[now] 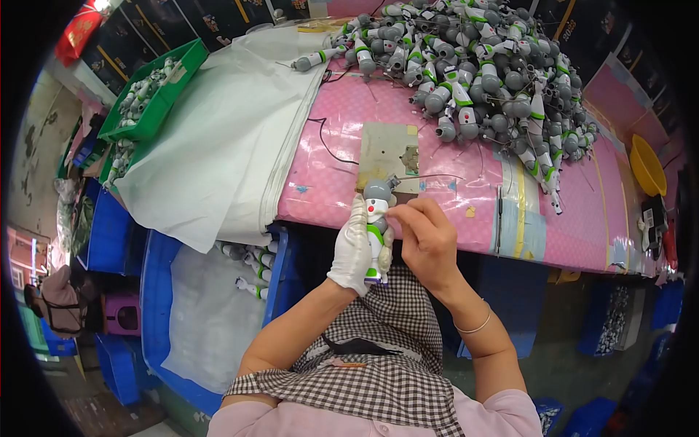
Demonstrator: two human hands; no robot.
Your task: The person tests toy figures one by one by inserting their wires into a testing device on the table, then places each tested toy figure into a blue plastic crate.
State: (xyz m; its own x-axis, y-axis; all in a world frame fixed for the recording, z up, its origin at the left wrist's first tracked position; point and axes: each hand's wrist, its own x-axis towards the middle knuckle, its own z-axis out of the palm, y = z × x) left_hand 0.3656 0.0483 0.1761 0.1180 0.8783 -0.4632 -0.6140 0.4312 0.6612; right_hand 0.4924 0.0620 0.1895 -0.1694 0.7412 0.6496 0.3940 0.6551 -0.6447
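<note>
A grey, white and green toy figure (pixel 376 211) stands roughly upright in my left hand (pixel 352 247), which wears a white glove and has its fingers wrapped round the figure. Its round grey top points away from me, and a thin wire sticks out to the right from there. My bare right hand (pixel 429 239) is at the figure's right side, thumb and index finger pinched close to its middle; what they hold, if anything, is too small to make out. Just beyond the figure, a flat metal plate (pixel 378 149) lies on the pink-covered table (pixel 328 160).
A large heap of similar figures (pixel 488 80) covers the back right. White sheets (pixel 218 124) lie at the left, beside a green tray (pixel 156 87) of parts. A blue bin (pixel 156 320) with more figures stands lower left. A yellow basin (pixel 646 166) is far right.
</note>
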